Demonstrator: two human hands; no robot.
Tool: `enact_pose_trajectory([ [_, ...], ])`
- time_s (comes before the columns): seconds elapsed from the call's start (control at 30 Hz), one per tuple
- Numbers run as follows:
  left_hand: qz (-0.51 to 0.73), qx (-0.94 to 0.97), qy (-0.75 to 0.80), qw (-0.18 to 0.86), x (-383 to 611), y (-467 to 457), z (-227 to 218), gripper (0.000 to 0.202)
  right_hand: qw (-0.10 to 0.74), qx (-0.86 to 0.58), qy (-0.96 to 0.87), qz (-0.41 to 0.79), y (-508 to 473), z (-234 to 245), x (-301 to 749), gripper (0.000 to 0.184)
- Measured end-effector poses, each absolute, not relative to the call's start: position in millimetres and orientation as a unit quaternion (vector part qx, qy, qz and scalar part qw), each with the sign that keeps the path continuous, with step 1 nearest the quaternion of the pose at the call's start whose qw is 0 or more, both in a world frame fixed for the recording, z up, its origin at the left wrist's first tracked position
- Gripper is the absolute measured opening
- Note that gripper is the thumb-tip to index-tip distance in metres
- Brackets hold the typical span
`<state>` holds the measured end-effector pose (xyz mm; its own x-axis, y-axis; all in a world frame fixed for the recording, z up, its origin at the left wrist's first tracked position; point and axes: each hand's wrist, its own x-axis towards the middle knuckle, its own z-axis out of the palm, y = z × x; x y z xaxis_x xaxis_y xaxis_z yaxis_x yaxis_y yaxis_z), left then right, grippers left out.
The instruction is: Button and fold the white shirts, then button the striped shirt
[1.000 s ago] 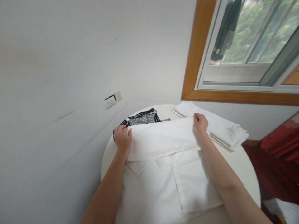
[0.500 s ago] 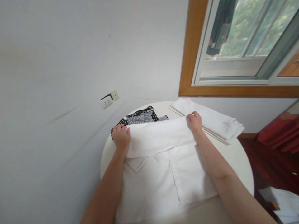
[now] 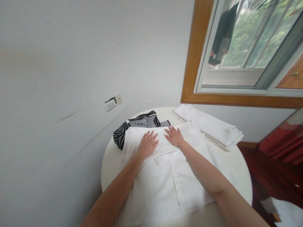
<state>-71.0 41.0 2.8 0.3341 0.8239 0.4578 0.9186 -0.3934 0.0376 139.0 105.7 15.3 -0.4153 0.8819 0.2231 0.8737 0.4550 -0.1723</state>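
Note:
A white cloth garment lies spread on the round table, its far part folded over toward me as a wide band. My left hand rests flat on that band, fingers spread. Just to its right, my right hand also presses flat on the fold with its fingers apart. Neither hand grips the fabric. Behind the fold, a black-and-white striped cloth lies crumpled, partly covered by the white garment.
The round white table stands against the wall. Folded white cloths lie at its back right. A wall socket is at the left, a wood-framed window at the right. More white cloth sits low at the right.
Both hands have let go of the fold's two ends and moved inward, now lying flat near its middle. The fold's far edge has settled onto the table.

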Motion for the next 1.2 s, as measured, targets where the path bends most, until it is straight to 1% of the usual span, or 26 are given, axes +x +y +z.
enact_pose_trajectory([
  [0.1,-0.19,-0.801,-0.556,0.115,-79,44,-9,0.048,0.118,-0.532,-0.838,0.036,102,-1,137,0.062],
  [0.23,-0.192,-0.8,-0.554,0.129,-83,44,-11,0.048,0.142,-0.582,-0.801,0.016,109,-3,149,0.064],
  [0.33,-0.193,-0.799,-0.554,0.135,-78,42,-4,0.047,0.145,-0.631,-0.762,0.008,113,-4,157,0.065],
  [0.53,-0.192,-0.819,-0.525,0.13,-42,54,27,0.047,0.132,-0.645,-0.752,0.002,115,-8,159,0.065],
  [0.67,-0.159,-0.807,-0.561,0.094,-30,67,15,0.049,0.128,-0.654,-0.746,0.0,115,-9,158,0.063],
  [0.8,-0.143,-0.798,-0.581,0.068,-37,74,-7,0.052,0.139,-0.651,-0.746,-0.002,115,-10,157,0.062],
  [0.97,-0.142,-0.804,-0.573,0.071,-42,75,-8,0.053,0.157,-0.629,-0.761,0.002,117,-7,170,0.052],
  [1.1,-0.136,-0.813,-0.563,0.062,-44,74,-7,0.052,0.149,-0.567,-0.81,-0.024,114,-9,215,0.049],
  [1.2,-0.137,-0.815,-0.56,0.057,-45,75,-9,0.052,0.158,-0.566,-0.807,-0.062,108,-14,253,0.048],
])
